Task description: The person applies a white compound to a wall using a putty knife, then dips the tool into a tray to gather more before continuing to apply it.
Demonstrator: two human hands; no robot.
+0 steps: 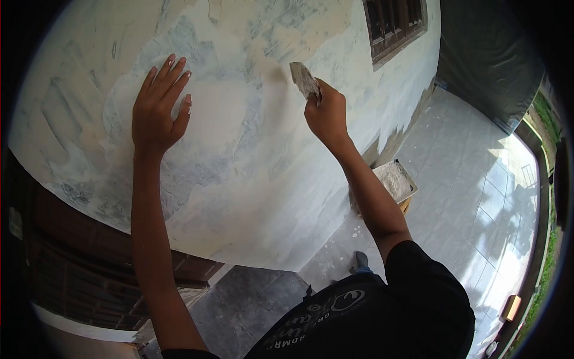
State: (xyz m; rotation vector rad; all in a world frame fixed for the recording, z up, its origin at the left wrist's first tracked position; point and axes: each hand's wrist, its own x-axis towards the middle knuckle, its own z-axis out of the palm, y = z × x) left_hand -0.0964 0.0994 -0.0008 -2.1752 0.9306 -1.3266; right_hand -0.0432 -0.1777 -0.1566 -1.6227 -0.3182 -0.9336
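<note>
My left hand [156,113] lies against the patchy, plastered wall [215,113] with its fingers spread and white paste on the fingertips. To the right, my right hand [327,113] is closed around a paste-smeared scraper [305,81], its blade pointing up and left. The blade is close to the wall; whether it touches cannot be made out. Below my right forearm, a tray [414,190] holds white paste.
A barred window [397,27] is at the upper right. Dark sheeting [484,54] hangs beside it. The tiled floor [436,149] has white spots near the wall. Dark brown woodwork [72,251] stands at lower left, and a small block [511,308] at lower right.
</note>
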